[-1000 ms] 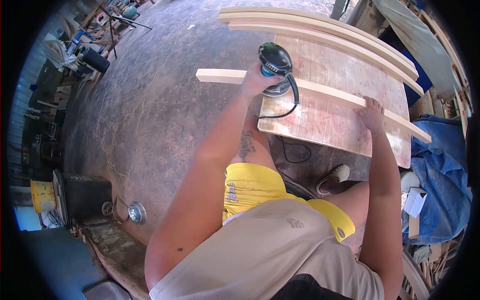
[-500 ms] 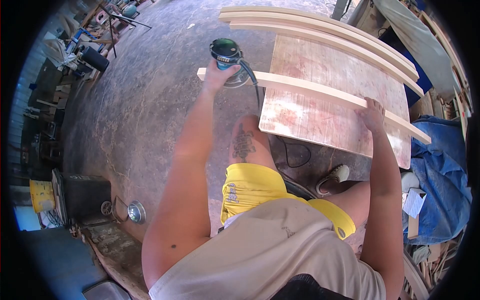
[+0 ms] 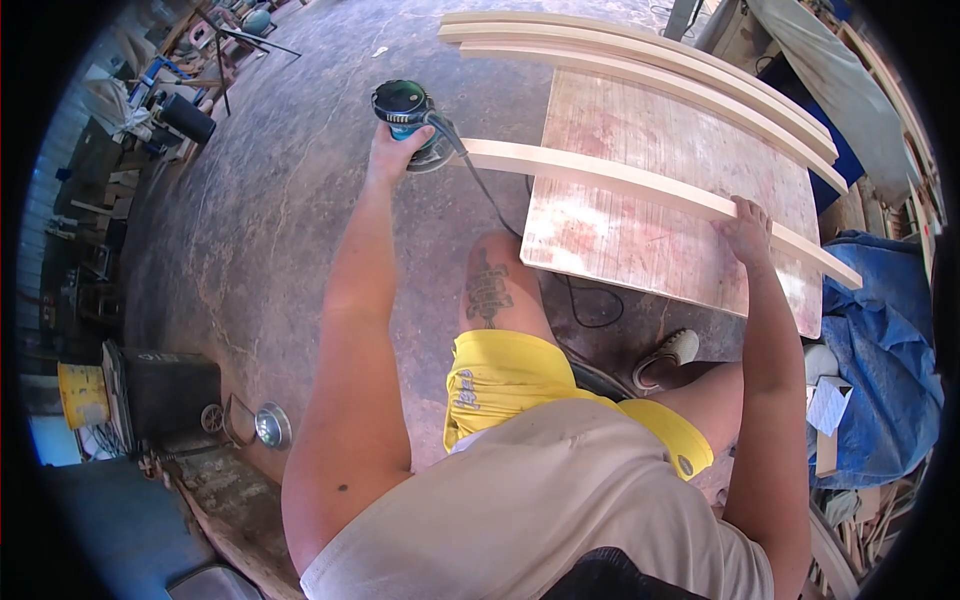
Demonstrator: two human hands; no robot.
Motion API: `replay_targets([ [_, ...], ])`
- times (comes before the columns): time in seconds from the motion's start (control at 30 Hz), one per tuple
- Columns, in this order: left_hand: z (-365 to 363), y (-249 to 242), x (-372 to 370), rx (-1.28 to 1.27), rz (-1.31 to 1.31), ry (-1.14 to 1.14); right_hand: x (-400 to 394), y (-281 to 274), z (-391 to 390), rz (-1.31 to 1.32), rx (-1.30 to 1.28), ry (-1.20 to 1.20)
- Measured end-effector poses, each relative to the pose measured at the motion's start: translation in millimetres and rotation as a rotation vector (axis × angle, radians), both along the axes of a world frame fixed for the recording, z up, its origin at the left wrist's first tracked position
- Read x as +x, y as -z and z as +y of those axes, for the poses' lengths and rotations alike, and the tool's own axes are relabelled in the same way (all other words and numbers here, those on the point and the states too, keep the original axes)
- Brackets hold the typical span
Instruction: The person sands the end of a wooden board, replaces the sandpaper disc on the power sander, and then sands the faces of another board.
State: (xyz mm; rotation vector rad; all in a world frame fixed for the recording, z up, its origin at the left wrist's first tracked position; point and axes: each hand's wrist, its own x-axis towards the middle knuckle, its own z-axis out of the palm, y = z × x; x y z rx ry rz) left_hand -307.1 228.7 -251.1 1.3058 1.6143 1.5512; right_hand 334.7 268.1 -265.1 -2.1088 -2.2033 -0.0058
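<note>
My left hand (image 3: 393, 155) is wrapped around the body of a dark green and teal electric sander (image 3: 402, 104), whose black cord trails down toward the table. The sander's round base is at the far left end of a long pale wooden strip (image 3: 610, 178), covering that end. This strip lies across the worn wooden tabletop (image 3: 640, 240) and overhangs it on both sides. Near the strip's right part, my right hand (image 3: 748, 232) grips it with the fingers curled over its far edge.
Several more pale wooden strips (image 3: 640, 70) lie side by side along the table's far edge. A black cord (image 3: 597, 318) loops on the floor under the table. To the right is a crumpled blue tarp (image 3: 880, 350). A black bin (image 3: 170, 395) and yellow bucket (image 3: 83, 393) stand at left.
My left hand has moved the sander left along the strip, out to its left end, which is now covered. The cord is stretched straighter. My right hand and the strip stay in place.
</note>
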Motion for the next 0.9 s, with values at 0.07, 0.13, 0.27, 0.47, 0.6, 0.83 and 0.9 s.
replay_targets([
  [0.07, -2, -5, -1, -0.006, 0.004, -0.011, 0, 1, 0, -0.009, 0.008, -0.002],
  [0.13, -3, -6, -4, -0.010, 0.007, -0.014, 0, -1, 0, -0.012, 0.003, -0.010],
  [0.27, 2, 3, -13, 0.016, -0.015, -0.009, 2, 1, 1, -0.023, 0.015, -0.025],
  [0.47, 3, -4, -9, 0.007, 0.020, -0.001, 1, -2, 0, -0.011, 0.001, -0.038],
  [0.6, 6, 0, -13, 0.006, 0.009, 0.004, -1, -3, 0, -0.018, -0.002, -0.038],
  [0.83, 3, -3, -11, -0.026, 0.055, -0.016, 1, 2, 3, -0.021, 0.004, -0.016],
  [0.9, 4, -3, -13, -0.017, 0.052, -0.003, 1, 0, 2, -0.021, 0.014, -0.021],
])
